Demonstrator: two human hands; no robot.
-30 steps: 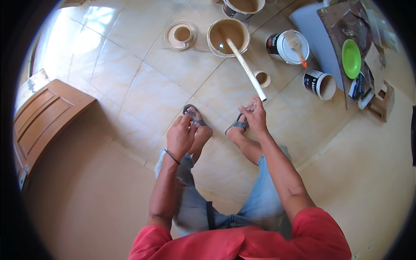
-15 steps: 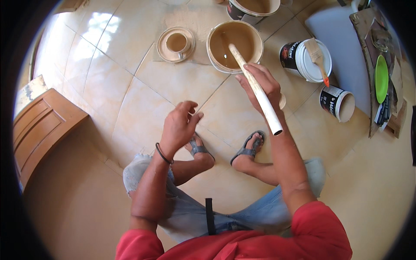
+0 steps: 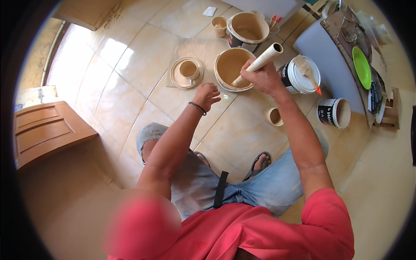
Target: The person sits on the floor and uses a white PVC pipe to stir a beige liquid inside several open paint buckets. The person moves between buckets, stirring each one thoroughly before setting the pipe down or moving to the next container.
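Cream stick (image 3: 259, 64) gripped in right hand (image 3: 261, 78), lower end dipped in tan bucket (image 3: 234, 69) on tiled floor (image 3: 130, 65); tip hidden in paint. Left hand (image 3: 207, 94) loosely curled, holding nothing, hovering just beside bucket rim. Small cup (image 3: 274, 116) near right forearm. Second bucket (image 3: 248, 28) behind. Brush (image 3: 308, 72) resting on white pail (image 3: 300, 77). Cup on lid (image 3: 186, 71) at left, bare tiles beyond. Wooden door panel (image 3: 45, 132) cut off by left rim.

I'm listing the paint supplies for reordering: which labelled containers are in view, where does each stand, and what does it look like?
Black-labelled tub: on the floor tiles right of the right hand, open, round, white lettering.
Lidded paint tub: beside the right hand, round, dark label, white lid, a brush lying on it.
Far bucket: beyond the stirred bucket, round, tan inside, dark label band, partly hidden.
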